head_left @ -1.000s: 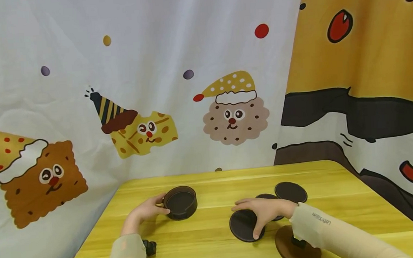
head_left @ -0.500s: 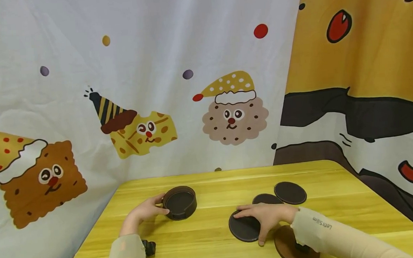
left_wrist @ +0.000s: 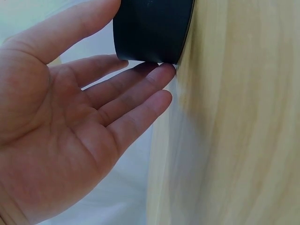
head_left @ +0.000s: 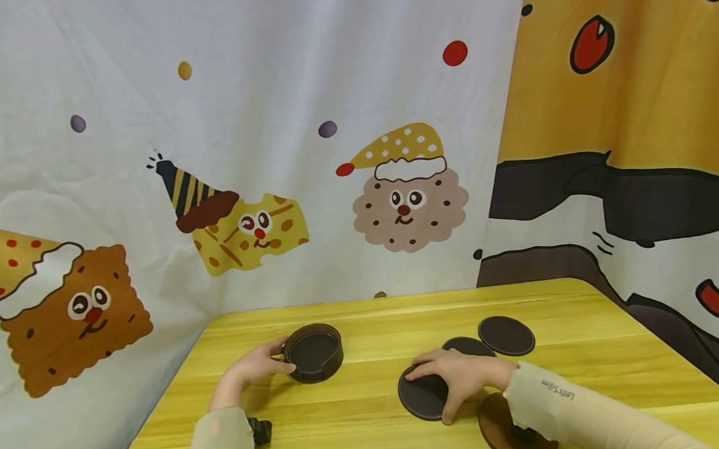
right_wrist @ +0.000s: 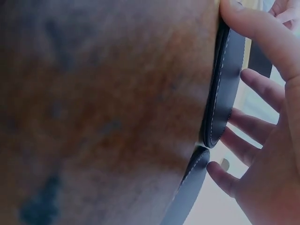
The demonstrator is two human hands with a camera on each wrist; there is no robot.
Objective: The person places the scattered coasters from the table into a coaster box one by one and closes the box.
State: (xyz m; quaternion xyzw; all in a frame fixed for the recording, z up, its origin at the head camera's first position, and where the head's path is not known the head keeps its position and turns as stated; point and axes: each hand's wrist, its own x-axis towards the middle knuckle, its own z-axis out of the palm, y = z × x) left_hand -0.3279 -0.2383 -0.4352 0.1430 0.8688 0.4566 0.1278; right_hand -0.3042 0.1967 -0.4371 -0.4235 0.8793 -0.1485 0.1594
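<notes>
My left hand (head_left: 253, 368) holds the side of a round dark coaster holder (head_left: 336, 369), thumb on the near side and fingers behind. In the left wrist view, the holder's black wall (left_wrist: 152, 33) sits between thumb and fingers. My right hand (head_left: 462, 379) spreads over a round dark leather coaster (head_left: 418, 405) lying on the table. In the right wrist view, the thumb is at the rim of this stitched coaster (right_wrist: 228, 82), and the extended fingertips touch or come close to its top. The hand covers part of the coaster in the head view.
Beyond my right hand lie two more dark coasters, one partly hidden (head_left: 466, 346) and one farther back (head_left: 506, 336). A brown coaster (head_left: 499, 436) lies under my right wrist. The yellow wood-grain table (head_left: 372, 436) ends at a printed cloth (head_left: 338, 274).
The right thumb has left the coaster's top, swung out past its near edge, then drawn back to the rim. The right fingers have shifted slightly right. The left hand and holder stay put.
</notes>
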